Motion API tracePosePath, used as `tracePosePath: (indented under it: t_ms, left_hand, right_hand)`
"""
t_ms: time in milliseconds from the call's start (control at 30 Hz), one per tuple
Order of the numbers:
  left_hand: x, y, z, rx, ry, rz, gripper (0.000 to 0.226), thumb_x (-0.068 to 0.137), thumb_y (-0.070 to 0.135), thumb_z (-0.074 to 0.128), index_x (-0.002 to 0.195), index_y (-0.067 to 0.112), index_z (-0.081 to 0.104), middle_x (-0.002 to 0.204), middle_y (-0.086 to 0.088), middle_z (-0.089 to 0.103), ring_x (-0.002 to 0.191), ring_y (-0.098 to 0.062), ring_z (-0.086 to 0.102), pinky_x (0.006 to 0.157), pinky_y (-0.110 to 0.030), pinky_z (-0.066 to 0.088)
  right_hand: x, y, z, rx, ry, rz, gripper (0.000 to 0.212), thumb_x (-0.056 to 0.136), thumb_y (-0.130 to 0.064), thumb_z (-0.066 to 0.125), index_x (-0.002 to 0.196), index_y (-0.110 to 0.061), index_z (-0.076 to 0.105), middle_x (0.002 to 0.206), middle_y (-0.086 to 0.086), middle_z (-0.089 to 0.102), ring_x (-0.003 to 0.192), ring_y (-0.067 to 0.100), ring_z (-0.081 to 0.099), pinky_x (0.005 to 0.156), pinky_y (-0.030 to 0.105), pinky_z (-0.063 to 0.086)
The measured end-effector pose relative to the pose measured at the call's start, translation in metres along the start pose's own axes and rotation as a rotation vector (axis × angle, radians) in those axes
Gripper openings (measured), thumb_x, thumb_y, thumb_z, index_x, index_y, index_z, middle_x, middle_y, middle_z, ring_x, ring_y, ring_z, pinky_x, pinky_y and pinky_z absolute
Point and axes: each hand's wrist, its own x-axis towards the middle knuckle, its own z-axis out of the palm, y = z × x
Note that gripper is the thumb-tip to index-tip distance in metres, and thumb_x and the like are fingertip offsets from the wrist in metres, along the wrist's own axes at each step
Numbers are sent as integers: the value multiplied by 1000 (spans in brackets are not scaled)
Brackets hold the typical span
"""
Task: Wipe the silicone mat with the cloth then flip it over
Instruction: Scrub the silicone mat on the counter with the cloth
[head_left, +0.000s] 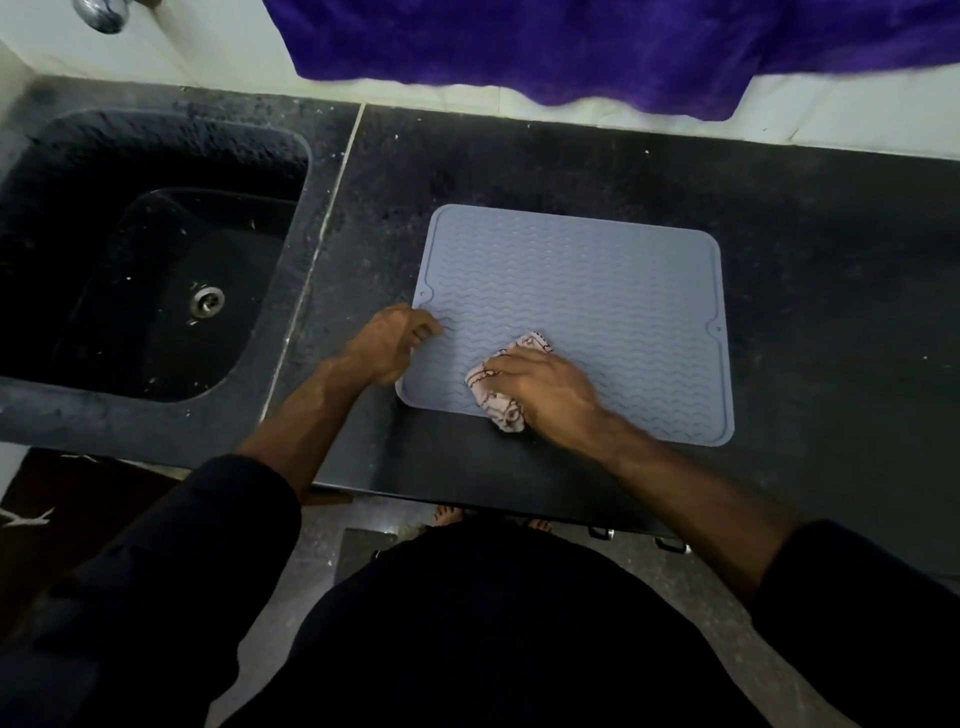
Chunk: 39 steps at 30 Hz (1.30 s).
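So the silicone mat (597, 306) is lying flat on the dark stone counter (831, 291), ridged wavy side facing up, blue-grey, sitting a bit right of the middle of the frame. Its near edge is running close to the counter's front lip.

The right hand (545, 387) is pressing down on the cloth (501, 400), a bunched-up pale rag with dark line print, down around the mat's 7 o'clock corner area. Fingers are spread fairly straight over the top of the rag rather than wrapped around it, so it's more of a flat-palm push than a grab. A bit of the cloth is poking out past the fingertips toward 12 o'clock and another lump is sticking out at 6 o'clock, right at the mat's near edge.

The left hand (392, 340) is sitting on the mat's 9 o'clock edge, fingers curled down with the tips touching the mat surface. Can't really tell whether it's pinching the rim or just pinning it down, the edge is hidden under the hand.

Off at 9 o'clock from the mat there's the black sink (67, 270) with its metal drain (208, 300), separated from the counter by a pale seam. A purple towel (597, 47) is hanging over the wall at 12 o'clock, and a chrome tap (101, 13) is peeking in at the top left corner. Dark sleeves are pushed up on both forearms.
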Motion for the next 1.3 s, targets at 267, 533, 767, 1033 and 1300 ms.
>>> tracePosePath:
  t_ms: [267, 533, 767, 1033, 1300]
  left_hand:
    - [4, 4, -4, -30, -40, -8, 48, 78, -21, 49, 117, 3, 64, 114, -15, 59, 93, -17, 53, 79, -19, 40]
    - [3, 6, -8, -40, -51, -14, 45, 79, -19, 47, 116, 3, 62, 111, -12, 57, 95, -18, 52, 78, -21, 40]
    - [0, 6, -6, -44, -30, -22, 45, 80, -18, 49, 116, 6, 62, 109, -6, 54, 95, -14, 50, 77, -19, 39]
    - [1, 12, -10, -30, 10, 17, 29, 82, -4, 58, 110, 4, 65, 105, -12, 67, 96, -24, 62, 76, -20, 40]
    - [1, 5, -1, 4, 45, -24, 36, 86, -7, 54, 114, 14, 62, 114, -8, 57, 102, -22, 57, 82, -24, 42]
  right_hand:
    - [-39, 32, -30, 19, -135, 86, 36, 71, -17, 50, 95, -8, 75, 99, 12, 73, 90, 31, 70, 80, 44, 57]
    - [33, -12, 11, 3, -83, -150, 38, 67, -2, 78, 105, -11, 74, 111, 9, 71, 102, 31, 65, 90, 43, 54]
    - [-5, 18, -6, -51, -126, -125, 38, 58, -2, 84, 94, -11, 75, 97, 8, 74, 87, 28, 70, 76, 38, 58]
    - [69, -31, 14, -10, -59, -253, 27, 84, -20, 56, 104, -14, 73, 106, 7, 70, 101, 30, 63, 85, 40, 54]
    - [32, -15, 11, -70, -75, -196, 25, 70, -14, 77, 94, -16, 75, 100, 4, 72, 92, 27, 67, 84, 35, 53]
